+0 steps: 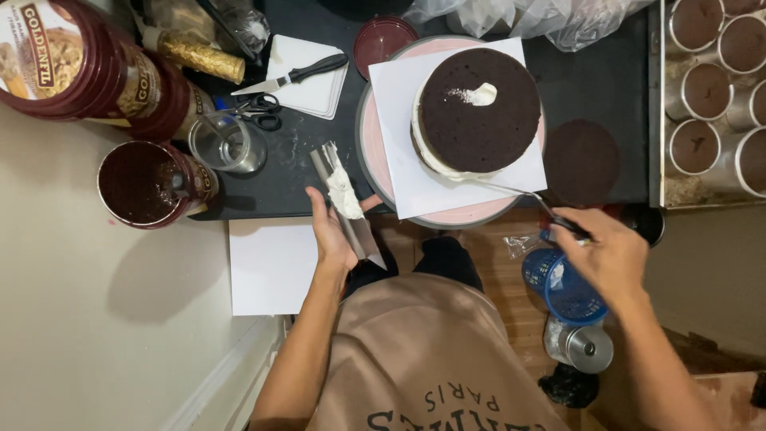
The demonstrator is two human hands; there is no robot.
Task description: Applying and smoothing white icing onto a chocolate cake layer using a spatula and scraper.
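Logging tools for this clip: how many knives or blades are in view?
3: black-handled knife on the white board; metal scraper in the left hand; thin spatula in the right hand. Others may be hidden.

Both forearms come up from the bottom of the view, bare and spread apart. The left hand point(335, 231) sits palm-up-ish, fingers curled loosely around what it holds, thumb out to the right. The right hand point(610, 255) is further out to the side, knuckles up, fingers pinched tight together, wrist bent slightly inward.
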